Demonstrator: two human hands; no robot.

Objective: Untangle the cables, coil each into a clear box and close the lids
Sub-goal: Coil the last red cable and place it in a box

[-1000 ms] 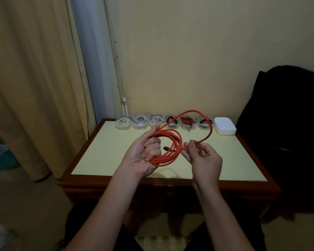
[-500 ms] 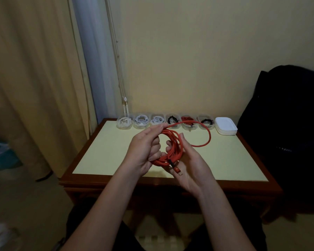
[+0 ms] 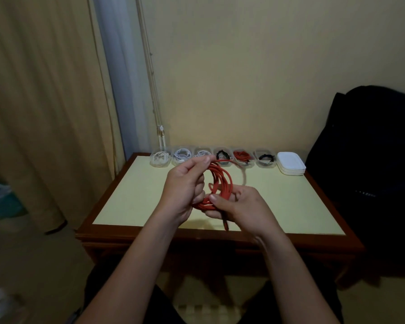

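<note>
While red cable (image 3: 222, 181) hangs nearly coiled at frame centre, left hand (image 3: 185, 185) pinches top strand; right hand (image 3: 241, 206) curls round lower loops, plug dangling; six clear boxes (image 3: 265, 165) upper centre already hold coils; white lid stack (image 3: 291, 163) right of them, unfitted; judged left: boxing this cable, all lids.

Your left hand (image 3: 185, 190) covers the near-left side of the red cable (image 3: 221, 181) coil, and your right hand (image 3: 243, 206) hides its lower turns. A loose stretch of cable is blurred toward the far edge of the table (image 3: 131, 195). The boxes (image 3: 257, 160) along that edge are too small for you to tell whether their lids are on. The black bag (image 3: 365, 160) runs off the picture's right edge.
</note>
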